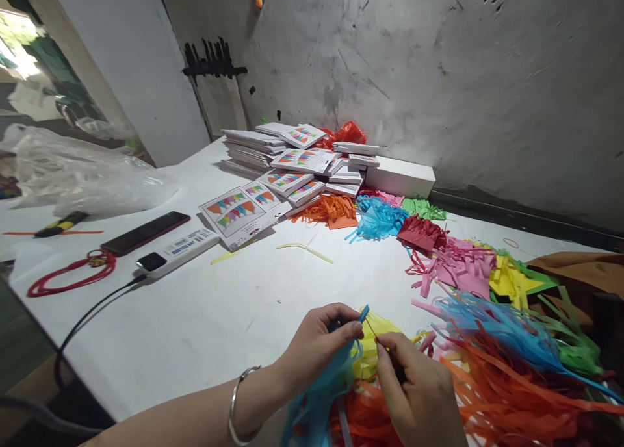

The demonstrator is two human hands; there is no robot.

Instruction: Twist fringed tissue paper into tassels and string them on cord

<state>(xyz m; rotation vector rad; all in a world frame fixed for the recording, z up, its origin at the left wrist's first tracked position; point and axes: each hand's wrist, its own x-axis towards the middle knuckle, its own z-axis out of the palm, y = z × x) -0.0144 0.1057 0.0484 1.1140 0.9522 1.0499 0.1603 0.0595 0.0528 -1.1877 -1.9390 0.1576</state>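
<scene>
My left hand [324,343], with a silver bangle at the wrist, pinches the narrow folded top of a blue paper tassel [324,392]. Its fringe hangs down below the fingers. Just to the right, my right hand [414,375] grips a thin dark strand [371,327] between thumb and forefinger. The strand runs taut to the blue folded tip; whether it is string or elastic I cannot tell. Behind and below both hands lie a yellow fringed paper piece [373,323] and orange-red fringe [368,411], partly hidden by them.
Fringed paper in several colours, including a pink piece [465,265], heaps up along the right. Printed packets [302,161] and a white box [402,174] stand by the wall. At left lie a phone [146,232], a white power bank [182,252] with a cable, and clear plastic bags [88,167].
</scene>
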